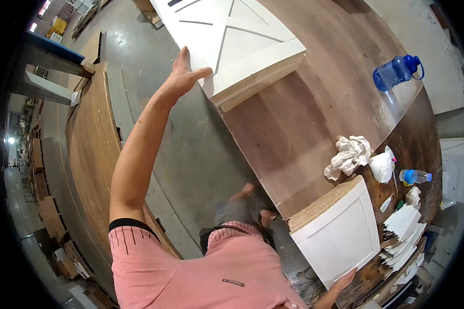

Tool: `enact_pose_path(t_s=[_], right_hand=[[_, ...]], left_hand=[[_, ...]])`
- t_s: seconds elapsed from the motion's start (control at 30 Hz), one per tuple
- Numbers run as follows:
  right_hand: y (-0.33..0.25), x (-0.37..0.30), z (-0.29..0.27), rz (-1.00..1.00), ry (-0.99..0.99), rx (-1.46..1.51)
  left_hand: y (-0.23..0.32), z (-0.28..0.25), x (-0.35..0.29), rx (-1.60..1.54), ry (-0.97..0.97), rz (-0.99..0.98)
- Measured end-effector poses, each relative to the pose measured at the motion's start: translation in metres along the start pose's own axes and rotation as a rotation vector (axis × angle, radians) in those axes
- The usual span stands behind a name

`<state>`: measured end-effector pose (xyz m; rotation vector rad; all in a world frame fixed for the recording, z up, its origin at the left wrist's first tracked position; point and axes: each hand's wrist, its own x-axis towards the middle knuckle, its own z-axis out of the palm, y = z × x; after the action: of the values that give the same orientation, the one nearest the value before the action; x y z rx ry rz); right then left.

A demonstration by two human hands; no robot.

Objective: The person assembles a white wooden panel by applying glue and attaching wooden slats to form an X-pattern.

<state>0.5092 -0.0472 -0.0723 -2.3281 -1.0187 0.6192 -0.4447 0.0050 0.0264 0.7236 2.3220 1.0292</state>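
Observation:
A stack of white cabinet door panels (pixel 252 56) with X-shaped grooves lies at the upper middle, its raw board edges facing me. My left hand (pixel 183 77) is stretched out to its left corner, thumb and finger apart and touching the edge; the other fingers are partly hidden. Nearer, at the lower right, lies a smaller stack topped by a white framed panel (pixel 340 232), its rough tan edges turned to the far left. Against the near edge of that panel rests my right hand (pixel 343 280), its visible fingers extended, the rest hidden.
Both stacks lie on a brown worktable (pixel 288 134). A crumpled white cloth (pixel 349 156), a blue jug (pixel 397 72), a white plastic bag (pixel 382 166), a small water bottle (pixel 415 177) and several white strips (pixel 404 226) are to the right. A wooden board (pixel 95 154) stands left, beyond grey floor.

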Motion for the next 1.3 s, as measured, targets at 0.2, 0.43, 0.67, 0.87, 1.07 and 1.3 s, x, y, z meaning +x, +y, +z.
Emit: enact_pose_path(t_s=[0.2, 0.43, 0.67, 0.87, 1.07, 1.3], right_hand=[[0.013, 0.011, -0.008, 0.022, -0.031, 0.025], [-0.003, -0.003, 0.000, 0.057, 0.017, -0.004], [0.017, 0.005, -0.003, 0.028, 0.032, -0.014], [0.014, 0.005, -0.001, 0.007, 0.032, -0.003], [-0.022, -0.018, 0.008, 0.064, 0.021, 0.152], [-0.008, -0.004, 0.008, 0.035, -0.017, 0.206]], left_hand=[[0.010, 0.005, -0.001, -0.077, -0.023, -0.050], [0.017, 0.010, -0.006, -0.130, -0.030, -0.058], [0.017, 0.009, -0.004, -0.133, -0.046, -0.092], [0.004, 0.003, 0.003, -0.102, -0.055, -0.073], [0.019, 0.002, -0.006, -0.116, -0.135, -0.157], [0.020, 0.005, -0.009, -0.184, -0.119, -0.128]])
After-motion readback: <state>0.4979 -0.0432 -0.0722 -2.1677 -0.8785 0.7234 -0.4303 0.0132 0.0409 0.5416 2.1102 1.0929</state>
